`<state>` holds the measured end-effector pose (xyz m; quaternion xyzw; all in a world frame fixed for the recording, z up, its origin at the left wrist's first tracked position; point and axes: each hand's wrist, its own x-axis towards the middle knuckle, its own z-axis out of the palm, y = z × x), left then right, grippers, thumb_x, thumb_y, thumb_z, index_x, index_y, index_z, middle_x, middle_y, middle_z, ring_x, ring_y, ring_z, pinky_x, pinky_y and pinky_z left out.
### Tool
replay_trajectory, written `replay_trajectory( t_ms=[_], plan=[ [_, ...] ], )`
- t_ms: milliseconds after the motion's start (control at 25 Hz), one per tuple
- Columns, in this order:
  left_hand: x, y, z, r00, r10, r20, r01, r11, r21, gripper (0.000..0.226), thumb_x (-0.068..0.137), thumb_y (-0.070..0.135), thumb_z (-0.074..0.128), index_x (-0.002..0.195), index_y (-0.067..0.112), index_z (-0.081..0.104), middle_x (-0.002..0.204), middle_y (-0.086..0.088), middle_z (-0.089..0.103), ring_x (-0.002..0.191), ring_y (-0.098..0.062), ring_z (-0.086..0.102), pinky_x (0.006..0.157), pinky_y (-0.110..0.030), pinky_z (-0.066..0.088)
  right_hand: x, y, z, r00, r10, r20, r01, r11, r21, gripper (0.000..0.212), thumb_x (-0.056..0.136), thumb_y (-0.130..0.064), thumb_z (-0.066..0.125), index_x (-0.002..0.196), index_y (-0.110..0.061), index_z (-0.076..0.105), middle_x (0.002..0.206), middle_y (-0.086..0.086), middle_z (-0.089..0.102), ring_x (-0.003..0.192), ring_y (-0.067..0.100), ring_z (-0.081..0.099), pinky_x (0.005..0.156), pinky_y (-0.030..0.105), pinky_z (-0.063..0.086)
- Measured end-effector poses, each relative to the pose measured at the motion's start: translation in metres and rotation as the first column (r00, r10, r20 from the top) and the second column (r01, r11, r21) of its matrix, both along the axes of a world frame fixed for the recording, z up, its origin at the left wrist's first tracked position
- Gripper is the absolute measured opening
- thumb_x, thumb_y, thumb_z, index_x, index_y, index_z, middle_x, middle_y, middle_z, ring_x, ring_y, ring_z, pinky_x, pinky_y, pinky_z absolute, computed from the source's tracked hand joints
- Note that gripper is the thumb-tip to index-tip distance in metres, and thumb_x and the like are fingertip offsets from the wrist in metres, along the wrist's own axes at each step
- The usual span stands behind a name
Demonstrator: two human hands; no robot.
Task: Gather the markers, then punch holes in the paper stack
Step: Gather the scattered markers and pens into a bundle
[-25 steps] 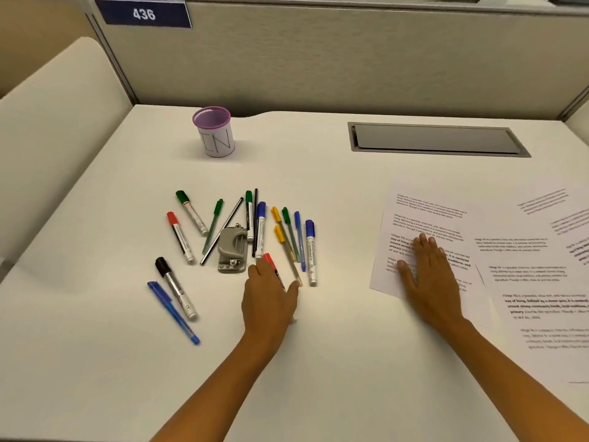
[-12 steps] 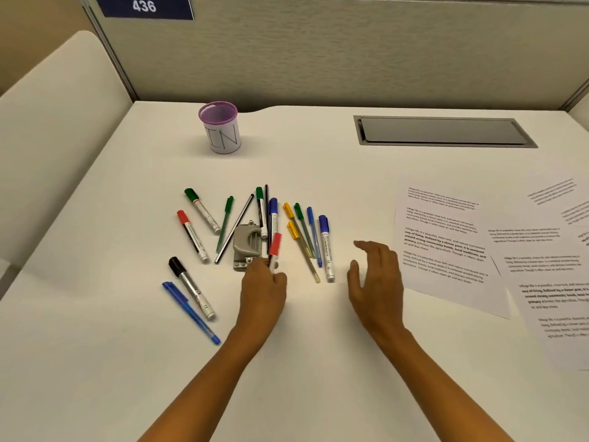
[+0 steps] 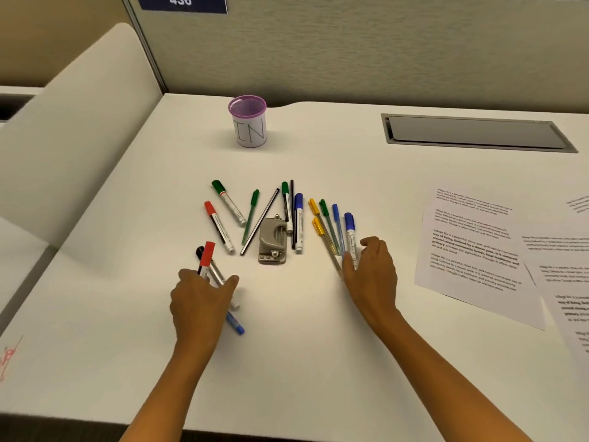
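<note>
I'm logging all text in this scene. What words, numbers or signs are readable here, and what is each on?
"436": dark blue sign on the partition.
"IN": white label of the purple mesh cup.
Paragraphs on the paper sheets: too small to read.
Print on marker barrels, such as the blue-capped marker: too small.
Red scribble at the desk's left edge: illegible.

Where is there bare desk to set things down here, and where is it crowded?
Bare: the near desk between left hand, gripping a red-capped marker, and right hand; also the strip between pen cup and markers. Crowded: around the hole punch and the paper sheets at right.
</note>
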<state>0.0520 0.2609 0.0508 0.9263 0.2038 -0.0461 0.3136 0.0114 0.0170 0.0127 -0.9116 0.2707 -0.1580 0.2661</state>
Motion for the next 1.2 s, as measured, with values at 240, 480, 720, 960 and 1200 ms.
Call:
replay_trajectory(
  t_ms=[240,480,720,960,1200],
  plan=[
    [0.0,0.011,-0.012,0.997,0.048,-0.067,-0.046,0.999,0.028,0.058,0.08,0.046,0.068,0.107,-0.002,0.05,0.096,-0.018,0.062,0.077,-0.023,0.053,0.062,-0.032,0.042,0.004,-0.001,0.0,0.999,-0.019,-0.04,0.019,1.0,0.0,0.03,0.089,-0.026,0.062,0.107,-0.005,0.052,0.099,0.011,0.059,0.079,0.02,0.057,0.062,0.027,0.046],
    [-0.003,0.013,-0.014,1.0,-0.002,-0.022,0.002,1.0,0.018,0.048,0.081,0.037,0.069,0.106,-0.002,0.053,0.095,-0.018,0.063,0.073,-0.023,0.054,0.06,-0.028,0.042,0.008,-0.004,0.001,0.994,-0.113,0.008,0.11,0.979,0.17,0.027,0.087,-0.026,0.064,0.101,-0.006,0.053,0.094,0.01,0.06,0.077,0.017,0.055,0.059,0.023,0.042],
    [0.001,0.011,-0.012,0.994,-0.103,-0.037,0.108,0.969,0.22,0.033,0.086,0.028,0.062,0.099,-0.002,0.054,0.095,-0.02,0.06,0.074,-0.026,0.045,0.061,-0.033,0.034,0.002,0.03,0.029,0.947,-0.227,0.228,0.115,0.901,0.419,0.014,0.09,-0.017,0.059,0.097,-0.019,0.047,0.092,-0.004,0.056,0.074,0.008,0.055,0.054,0.008,0.039],
    [0.017,0.021,-0.008,0.991,-0.089,-0.101,0.052,0.946,-0.32,0.02,0.095,0.015,0.047,0.109,0.0,0.047,0.081,-0.012,0.058,0.063,-0.023,0.054,0.057,-0.031,0.043,-0.013,0.105,0.039,0.912,0.011,0.41,-0.215,0.864,0.455,0.01,0.097,-0.014,0.046,0.097,-0.022,0.04,0.086,-0.01,0.051,0.074,0.0,0.053,0.056,0.01,0.043],
    [0.013,-0.001,0.003,0.973,-0.159,-0.166,-0.063,0.512,-0.856,0.024,0.098,0.035,0.04,0.103,0.013,0.05,0.062,0.001,0.049,0.043,-0.006,0.05,0.044,-0.019,0.048,-0.005,0.147,0.029,0.901,0.244,0.358,-0.404,0.772,0.491,0.011,0.098,-0.019,0.046,0.108,-0.02,0.041,0.094,-0.011,0.048,0.089,-0.007,0.05,0.072,0.003,0.041]
  ],
)
